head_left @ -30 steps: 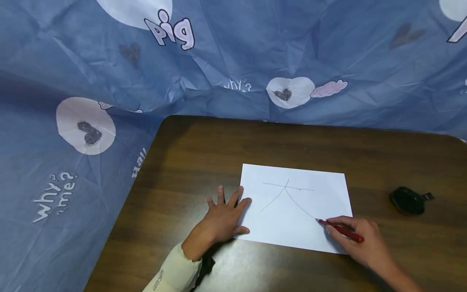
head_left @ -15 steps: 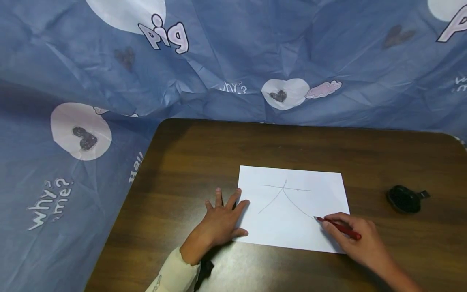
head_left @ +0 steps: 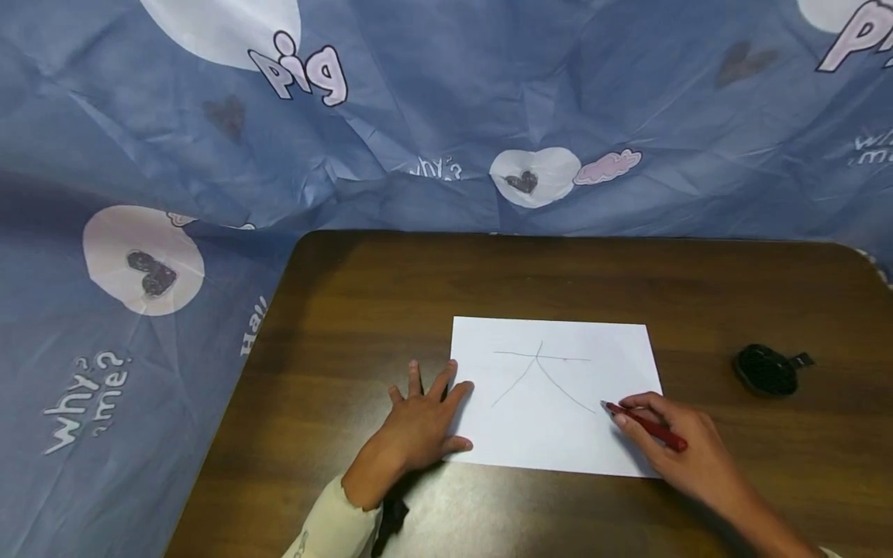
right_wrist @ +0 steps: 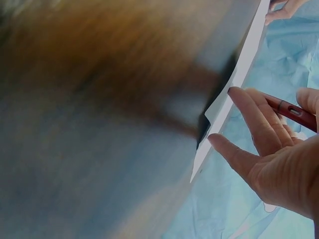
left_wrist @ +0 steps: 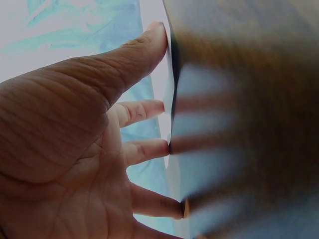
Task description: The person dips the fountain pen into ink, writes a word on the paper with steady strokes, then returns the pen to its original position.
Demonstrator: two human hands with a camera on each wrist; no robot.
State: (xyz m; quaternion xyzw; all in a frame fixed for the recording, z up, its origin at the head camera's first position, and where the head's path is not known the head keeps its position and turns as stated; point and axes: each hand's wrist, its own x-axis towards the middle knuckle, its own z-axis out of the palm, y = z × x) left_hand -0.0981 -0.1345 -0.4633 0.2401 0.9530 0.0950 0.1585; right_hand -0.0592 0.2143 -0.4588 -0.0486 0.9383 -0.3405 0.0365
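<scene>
A white sheet of paper [head_left: 537,434] lies on the brown table, bearing thin pen strokes: one horizontal line crossed by two that spread downward. The left hand [head_left: 418,426] rests at the sheet's left edge with fingers spread; in the left wrist view its thumb and fingertips [left_wrist: 158,37] touch down along the paper's edge. At the lower right of the sheet, the right hand [head_left: 687,446] pinches a red pen [head_left: 652,428], its tip by the lower end of the right stroke. Whether the tip touches the paper cannot be told. The right wrist view shows the pen's red barrel [right_wrist: 294,112].
On the table [head_left: 349,310], right of the paper, sits a small dark oval object [head_left: 766,370] with a short tab. A blue printed cloth [head_left: 418,101] hangs behind the table and along its left side.
The pen tip has shifted slightly up and away from the stroke's end, with the right hand moving along. The left hand keeps its place on the paper; the head view has shifted a little.
</scene>
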